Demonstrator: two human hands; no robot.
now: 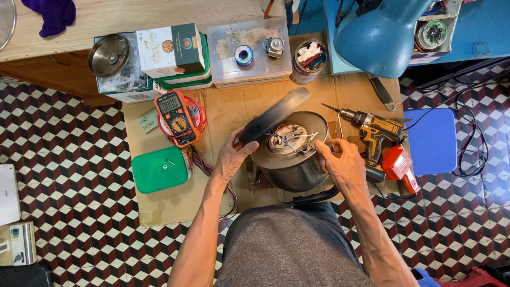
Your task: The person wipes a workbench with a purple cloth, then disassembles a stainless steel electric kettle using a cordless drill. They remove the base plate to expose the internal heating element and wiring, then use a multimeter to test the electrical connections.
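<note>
An upturned steel kettle (289, 170) lies on the cardboard sheet (234, 106), its open underside showing wires and a round heating part (287, 141). My left hand (234, 157) holds a dark round base cover (273, 116), tilted up off the kettle's left rim. My right hand (342, 162) grips the kettle's right rim. The kettle's black handle (313, 197) points toward my lap.
An orange multimeter (177, 118), a green lid (159, 169) and coloured wires (204, 165) lie left. A yellow cordless drill (374, 130) and a red tool (401, 167) lie right, beside a blue pad (430, 141). Boxes, a clear tub (249, 50), a can of bits (309, 61) and a blue lamp (382, 32) stand behind.
</note>
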